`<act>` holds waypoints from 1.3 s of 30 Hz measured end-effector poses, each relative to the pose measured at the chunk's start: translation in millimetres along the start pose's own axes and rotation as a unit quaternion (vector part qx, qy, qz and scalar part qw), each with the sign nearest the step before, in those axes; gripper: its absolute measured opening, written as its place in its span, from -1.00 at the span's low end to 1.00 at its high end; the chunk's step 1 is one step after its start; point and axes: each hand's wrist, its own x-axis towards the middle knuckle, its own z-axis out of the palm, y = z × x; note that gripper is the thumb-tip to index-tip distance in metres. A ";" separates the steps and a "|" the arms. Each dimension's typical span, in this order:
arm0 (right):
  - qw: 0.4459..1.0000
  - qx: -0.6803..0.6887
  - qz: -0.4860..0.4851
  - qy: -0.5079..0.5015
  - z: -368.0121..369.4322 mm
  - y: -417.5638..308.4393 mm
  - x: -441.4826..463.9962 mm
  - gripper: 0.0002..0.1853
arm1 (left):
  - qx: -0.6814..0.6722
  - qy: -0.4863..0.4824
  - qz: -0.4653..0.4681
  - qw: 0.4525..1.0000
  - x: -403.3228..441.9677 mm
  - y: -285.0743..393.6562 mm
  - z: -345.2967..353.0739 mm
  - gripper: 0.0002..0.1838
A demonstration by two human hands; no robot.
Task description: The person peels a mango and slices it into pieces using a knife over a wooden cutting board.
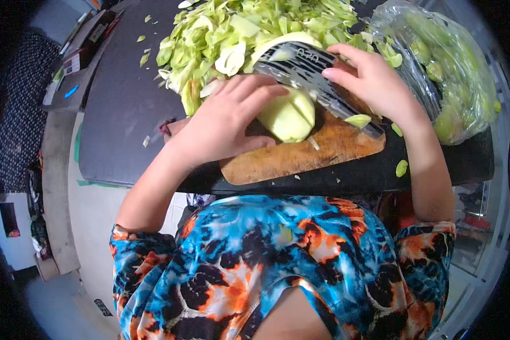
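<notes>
In the head view, the left hand (224, 116) reaches obliquely over the table's (116, 107) near edge, fingers bent and thumb spread, steadying a peeled green fruit (293, 116) on the wooden board (306, 161) by that edge. The right hand (377, 79), wrist turned inward, pinches a striped blade (300, 63), thumb and forefinger parted around it, its other fingers hidden.

We see 1 pale green vegetable (289, 119) with ridged faces, lying on the wooden board (300, 164); just beside it, 1 broad knife (314, 82) slants, its dark-striped blade flecked with green scraps (358, 120).
</notes>
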 end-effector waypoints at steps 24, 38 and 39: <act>0.813 0.538 0.087 0.204 -2.7 44.6 10.9 -0.81 | -0.002 -0.017 0.084 0.996 15.3 18.7 10.2 -0.49; 0.768 0.608 0.048 0.196 1.1 5.7 6.1 -0.84 | 0.014 0.143 0.076 0.987 73.0 21.9 6.5 -0.51; 0.770 0.605 0.044 0.197 0.5 3.0 5.6 -0.84 | 0.028 0.132 0.084 0.987 76.2 17.6 9.1 -0.53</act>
